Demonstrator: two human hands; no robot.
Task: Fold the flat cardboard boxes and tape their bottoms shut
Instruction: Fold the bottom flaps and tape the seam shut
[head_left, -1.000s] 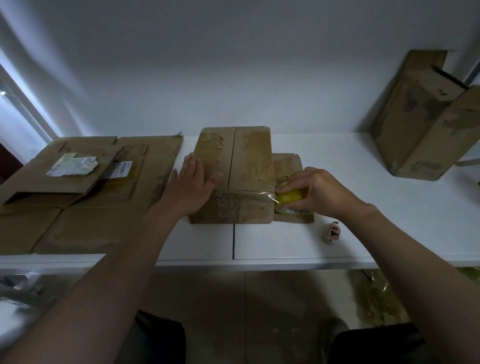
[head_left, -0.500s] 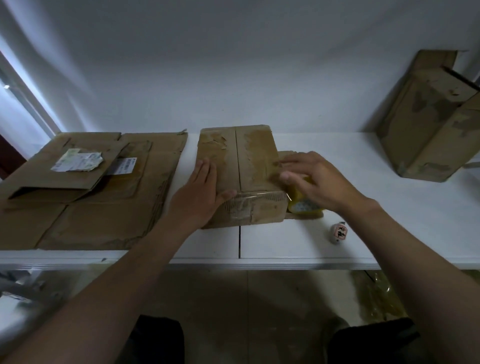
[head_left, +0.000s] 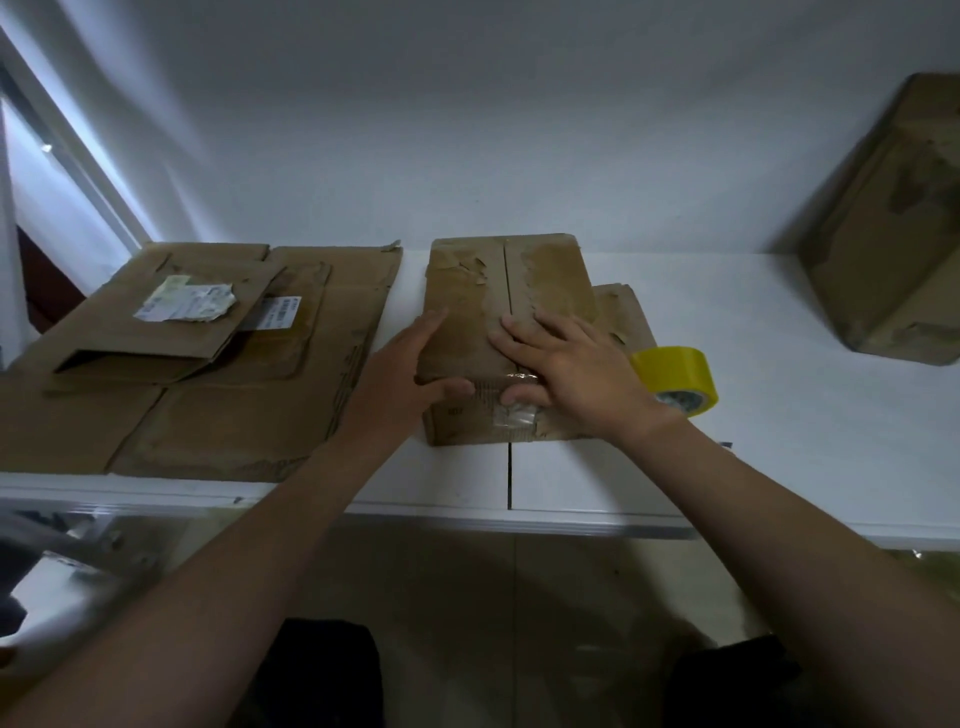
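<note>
A folded brown cardboard box (head_left: 509, 291) stands bottom-up at the middle of the white table (head_left: 779, 415), its two flaps meeting in a centre seam. My left hand (head_left: 410, 379) lies against the box's near left corner, fingers straight on top and thumb on the front face. My right hand (head_left: 566, 364) lies flat over the seam at the near edge, fingers spread, thumb pressing clear tape down the front. A yellow tape roll (head_left: 675, 379) lies on the table just right of that hand, held by nobody.
Several flat cardboard boxes (head_left: 208, 364) with torn labels are stacked on the table's left part. Another folded box (head_left: 893, 244) leans against the wall at the far right. A flat cardboard piece (head_left: 623, 322) lies under the centre box's right side. The table's front edge runs close to me.
My right hand has let go of the tape roll and moved left onto the box top, pressing the tape at the seam. The roll now lies free on the table. The left hand stays on the box.
</note>
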